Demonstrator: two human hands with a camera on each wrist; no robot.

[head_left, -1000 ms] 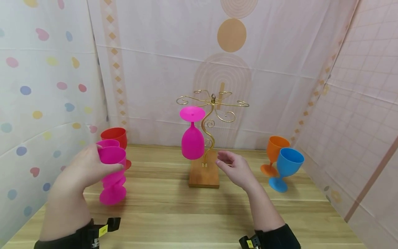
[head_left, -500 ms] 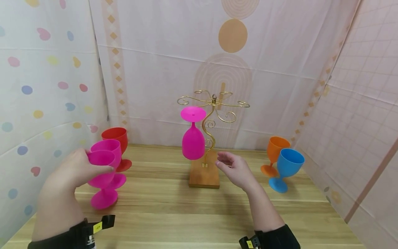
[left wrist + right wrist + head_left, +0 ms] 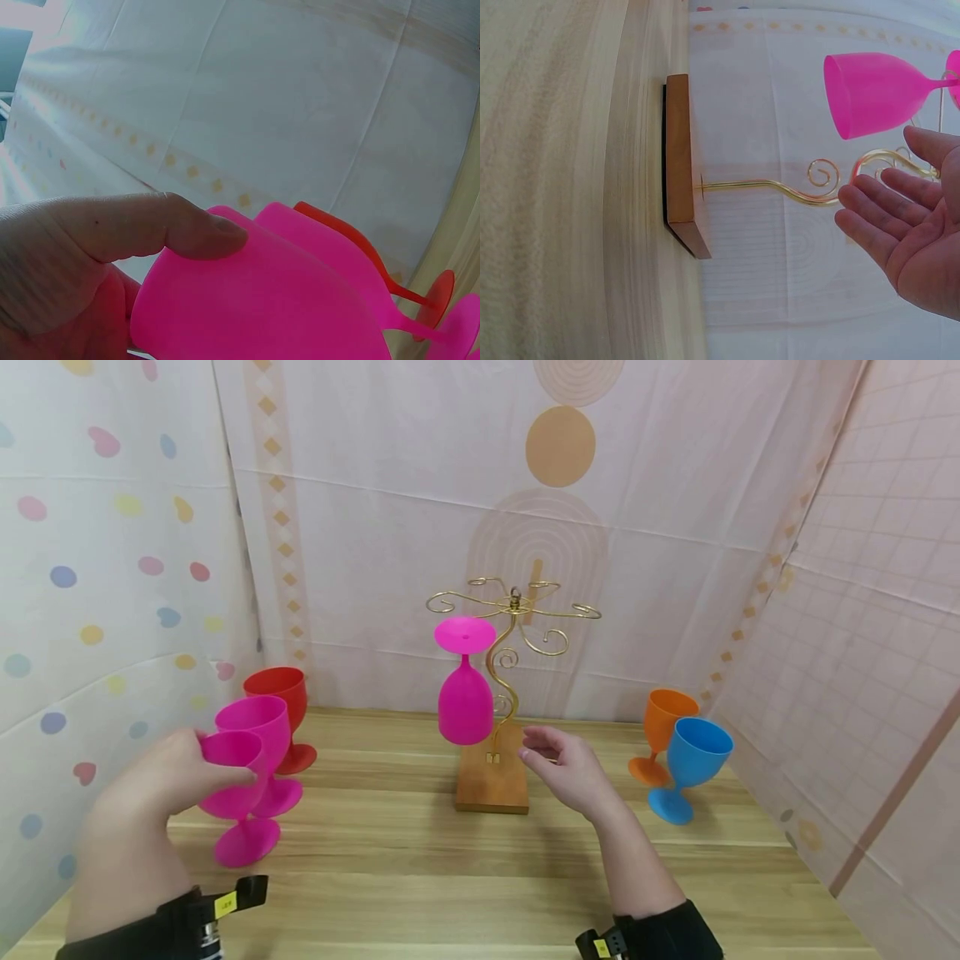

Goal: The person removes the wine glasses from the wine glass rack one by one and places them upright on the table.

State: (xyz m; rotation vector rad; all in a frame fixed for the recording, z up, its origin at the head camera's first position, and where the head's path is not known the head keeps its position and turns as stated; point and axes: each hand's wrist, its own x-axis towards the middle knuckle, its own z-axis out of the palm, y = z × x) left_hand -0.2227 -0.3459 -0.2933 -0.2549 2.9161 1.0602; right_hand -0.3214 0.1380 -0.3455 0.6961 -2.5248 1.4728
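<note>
My left hand [image 3: 161, 781] grips a pink goblet [image 3: 234, 802] by its bowl, the thumb along the near side. The goblet is upright, its foot close over or on the table at the left. Right behind it stands a second pink goblet [image 3: 273, 727], then a red goblet [image 3: 294, 693]. A third pink goblet [image 3: 467, 706] hangs upside down by its foot from the gold wire rack [image 3: 516, 603]. My right hand [image 3: 566, 768] hovers beside the rack's wooden base [image 3: 491, 787], fingers loosely bent and holding nothing; the right wrist view shows the palm near the curled stem [image 3: 765, 184].
On the right of the wooden table [image 3: 420, 885] stand an orange goblet [image 3: 667, 718] and a blue goblet [image 3: 697, 752], both upright. Patterned cloth curtains [image 3: 375, 568] close off the back and both sides. Other arms of the rack spread out at its top.
My left hand has moved left and toward me with the pink goblet, drawing it apart from the second pink one, which now shows more. The right hand has stayed in place.
</note>
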